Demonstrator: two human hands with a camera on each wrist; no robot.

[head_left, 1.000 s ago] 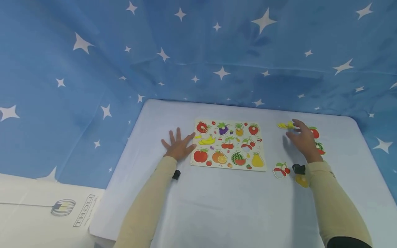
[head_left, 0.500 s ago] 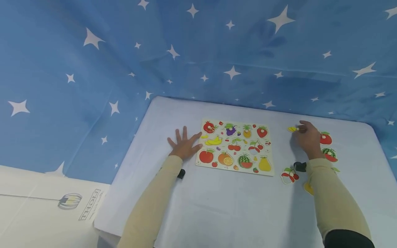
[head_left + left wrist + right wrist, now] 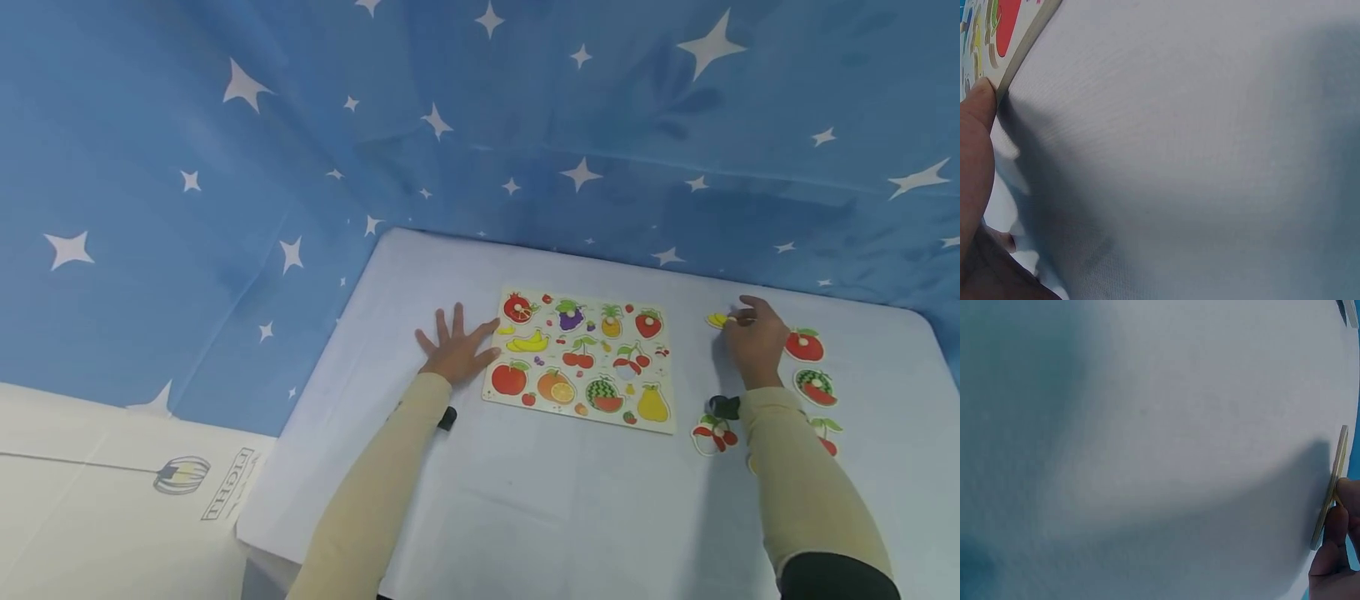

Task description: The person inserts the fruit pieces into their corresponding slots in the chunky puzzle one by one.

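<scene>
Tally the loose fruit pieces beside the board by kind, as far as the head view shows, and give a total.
Apple piece: 1
Watermelon piece: 1
Cherry piece: 1
Leafy red piece, partly hidden: 1
Yellow piece, pinched by the right hand: 1
Yellow sliver, kind unclear: 1
Total: 6 visible; the right sleeve may hide more.

A white table point(image 3: 517, 492) with rounded corners carries a fruit board point(image 3: 553, 357), its left edge at the left hand's point(image 3: 457, 357) thumb and index fingertips. Right of the right hand's point(image 3: 753, 346) fingers lie 3 pieces: apple point(image 3: 806, 345), watermelon point(image 3: 815, 387) and partly hidden cherries point(image 3: 828, 447). Closer to the person than those fingers lies 1 red-and-white piece point(image 3: 714, 435).
</scene>
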